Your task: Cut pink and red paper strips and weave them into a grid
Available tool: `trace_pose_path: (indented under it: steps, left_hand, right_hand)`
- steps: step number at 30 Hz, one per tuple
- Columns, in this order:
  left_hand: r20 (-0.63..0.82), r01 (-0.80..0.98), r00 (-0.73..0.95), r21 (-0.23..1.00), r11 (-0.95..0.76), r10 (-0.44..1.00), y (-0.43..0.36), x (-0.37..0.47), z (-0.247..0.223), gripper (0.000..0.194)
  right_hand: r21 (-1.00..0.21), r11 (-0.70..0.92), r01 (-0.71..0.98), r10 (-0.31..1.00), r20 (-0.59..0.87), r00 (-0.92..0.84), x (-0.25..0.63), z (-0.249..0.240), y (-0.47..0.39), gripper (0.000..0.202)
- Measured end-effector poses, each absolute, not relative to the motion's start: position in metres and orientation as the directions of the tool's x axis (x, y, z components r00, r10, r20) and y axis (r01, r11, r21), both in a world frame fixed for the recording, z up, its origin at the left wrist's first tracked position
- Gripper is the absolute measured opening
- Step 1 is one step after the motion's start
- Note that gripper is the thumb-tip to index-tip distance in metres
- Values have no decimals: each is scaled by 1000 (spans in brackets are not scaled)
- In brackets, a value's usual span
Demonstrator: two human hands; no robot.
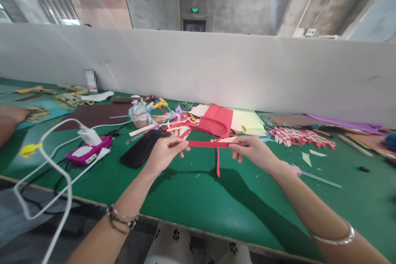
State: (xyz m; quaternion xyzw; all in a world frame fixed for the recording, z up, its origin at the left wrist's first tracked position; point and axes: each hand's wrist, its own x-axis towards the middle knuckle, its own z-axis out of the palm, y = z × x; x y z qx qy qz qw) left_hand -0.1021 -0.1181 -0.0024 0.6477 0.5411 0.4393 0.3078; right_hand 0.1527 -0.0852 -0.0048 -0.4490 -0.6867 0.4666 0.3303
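Note:
A narrow red paper strip (208, 144) is stretched level between my two hands, above the green table. My left hand (168, 151) pinches its left end between thumb and fingers. The right end is pinched by my right hand (252, 152). Behind the strip lie red paper sheets (216, 117), with another thin red strip (218, 165) hanging or lying below; I cannot tell whether it joins the held one. A heap of red and cream paper strips (182, 126) is just beyond my left hand. A black phone (140, 148) lies left of that hand.
A magenta power strip (89, 151) with white cables sits at the left. Woven red-and-white paper pieces (300, 137) and a glue stick (321, 180) lie right. Pale yellow paper (247, 119) is behind. Another person's hand (12, 117) shows at far left. A white partition (198, 70) borders the table (198, 198).

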Motion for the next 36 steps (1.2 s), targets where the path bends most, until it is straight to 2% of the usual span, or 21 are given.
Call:
trace_pose_path:
  steps: [6, 10, 16, 21, 23, 26, 29, 31, 32, 34, 36]
  left_hand:
    - [265, 433, -27, 872, -228, 964, -118, -111, -10, 29]
    - [250, 387, -77, 900, -202, 965, -118, -112, -13, 27]
    - [237, 329, -107, 925, -191, 966, -119, -109, -12, 26]
    - [301, 414, -115, 881, -230, 947, -122, -111, -11, 26]
    - [324, 484, -67, 838, -253, 944, -125, -111, -9, 26]
    - [345, 550, 49, 774, -314, 937, -130, -105, -4, 25]
    - [340, 553, 120, 758, -347, 933, -135, -92, 2, 23]
    - [318, 527, 143, 777, -344, 937, -138, -84, 5, 22]
    - [303, 502, 150, 797, -336, 941, -139, -80, 6, 22]
    - [258, 435, 162, 848, -304, 952, -141, -77, 8, 21]
    - [197, 367, 172, 896, -249, 965, -142, -77, 8, 20]
  right_hand:
    - [-999, 16, 40, 942, 2, -336, 152, -8, -85, 29]
    - [-1000, -17, -12, 940, -12, -341, 150, -9, -85, 32]
    - [-994, 87, 63, 933, 59, -354, 150, -9, -86, 32]
    - [-947, 216, 238, 925, 120, -360, 152, -6, -84, 33]
    - [-880, 305, 363, 918, 171, -357, 153, -6, -83, 33]
    - [-700, 470, 537, 882, 345, -322, 148, -4, -87, 33]
    - [-583, 605, 542, 796, 457, -397, 132, 1, -99, 40]
    - [-562, 682, 468, 726, 447, -522, 118, 5, -107, 38]
    - [-562, 698, 443, 704, 427, -567, 112, 6, -110, 31]
    - [-596, 677, 431, 704, 356, -614, 104, 8, -112, 18]
    - [-653, 615, 442, 740, 284, -610, 102, 8, -112, 24]
